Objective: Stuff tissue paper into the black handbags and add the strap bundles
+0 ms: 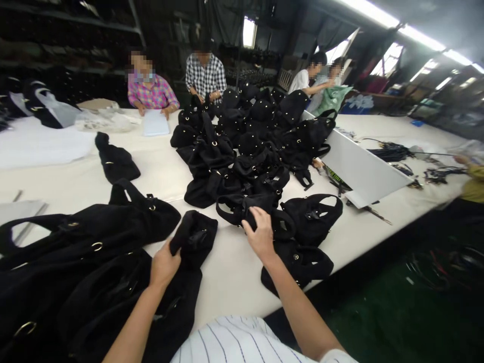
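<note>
My left hand [165,263] is closed on the edge of a black fabric bag [198,233] at the near left, its thumb over the cloth. Out in front, my right hand [260,233] rests with fingers apart on another black bag [260,202] at the near side of a big heap. Beside my right hand lie a black bag with a loop handle [315,217] and a second one [312,264] with a metal snap. More large black bags [124,227] with gold-coloured rings spread out left of my left hand.
A heap of black bags [249,121] covers the middle of the white table [159,176]. To its right a white panel [363,169] stands tilted, with dark cords [391,151] beyond. Several co-workers stand across the table, one in a checked shirt [206,73]. A lone black bag [117,161] lies left.
</note>
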`<move>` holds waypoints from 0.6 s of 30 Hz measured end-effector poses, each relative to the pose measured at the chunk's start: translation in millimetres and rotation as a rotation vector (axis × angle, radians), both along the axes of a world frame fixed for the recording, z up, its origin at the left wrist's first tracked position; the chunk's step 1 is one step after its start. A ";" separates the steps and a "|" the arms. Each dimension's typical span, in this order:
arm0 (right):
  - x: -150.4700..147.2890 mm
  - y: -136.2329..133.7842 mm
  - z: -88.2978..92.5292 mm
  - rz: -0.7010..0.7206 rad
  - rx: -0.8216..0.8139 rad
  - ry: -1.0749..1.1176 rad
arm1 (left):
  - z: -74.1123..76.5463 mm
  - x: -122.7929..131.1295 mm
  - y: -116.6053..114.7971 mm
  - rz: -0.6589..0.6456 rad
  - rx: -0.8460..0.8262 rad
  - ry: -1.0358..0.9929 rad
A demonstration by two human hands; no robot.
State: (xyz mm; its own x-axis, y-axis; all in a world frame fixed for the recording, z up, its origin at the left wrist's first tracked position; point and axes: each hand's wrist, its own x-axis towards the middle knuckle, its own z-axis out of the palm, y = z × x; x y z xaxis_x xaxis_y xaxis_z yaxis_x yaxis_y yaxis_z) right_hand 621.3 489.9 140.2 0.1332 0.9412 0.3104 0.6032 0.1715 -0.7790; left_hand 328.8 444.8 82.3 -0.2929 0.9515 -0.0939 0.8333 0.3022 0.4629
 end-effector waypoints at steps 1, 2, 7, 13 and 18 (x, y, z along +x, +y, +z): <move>18.9 6.6 -3.9 -0.127 0.021 -0.102 | 6.5 -12.5 1.8 0.063 -0.005 0.031; 35.3 12.9 -9.3 -0.217 -0.010 -0.157 | 12.4 -24.4 3.1 0.124 -0.012 0.065; 57.2 35.4 -56.6 -0.300 -0.337 0.036 | 10.7 -62.8 11.0 0.295 -0.153 0.144; 49.4 41.4 -86.4 -0.383 -0.285 0.282 | -21.7 -69.4 20.8 0.116 -0.190 -0.012; 61.3 14.2 -74.3 -0.325 -0.181 0.585 | -25.4 -68.1 3.0 0.087 -0.094 -0.071</move>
